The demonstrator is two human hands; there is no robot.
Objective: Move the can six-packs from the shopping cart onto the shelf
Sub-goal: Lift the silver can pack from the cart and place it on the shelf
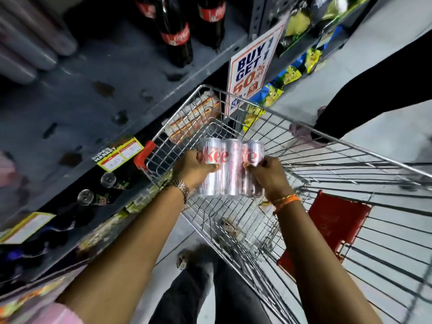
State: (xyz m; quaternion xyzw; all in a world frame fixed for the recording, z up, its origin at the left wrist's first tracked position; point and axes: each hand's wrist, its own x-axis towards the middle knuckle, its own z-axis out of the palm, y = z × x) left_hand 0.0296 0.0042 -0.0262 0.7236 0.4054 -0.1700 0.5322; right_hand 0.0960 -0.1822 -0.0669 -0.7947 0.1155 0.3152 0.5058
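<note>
A shrink-wrapped silver can six-pack (230, 168) with red lettering is held above the wire shopping cart (304, 141). My left hand (191, 169) grips its left side and my right hand (271, 176) grips its right side. Another wrapped pack with orange and white cans (194, 118) lies at the far end of the cart. The grey metal shelf (88, 90) runs along the left, its surface mostly bare and stained.
Dark cola bottles (175, 31) stand at the back of the shelf, silver cans (25, 47) at its far left. A promotional sign (250, 66) hangs off the shelf post beyond the cart. Another person's dark-clothed leg (374, 90) stands at the right. Bottles fill the lower shelf (93, 195).
</note>
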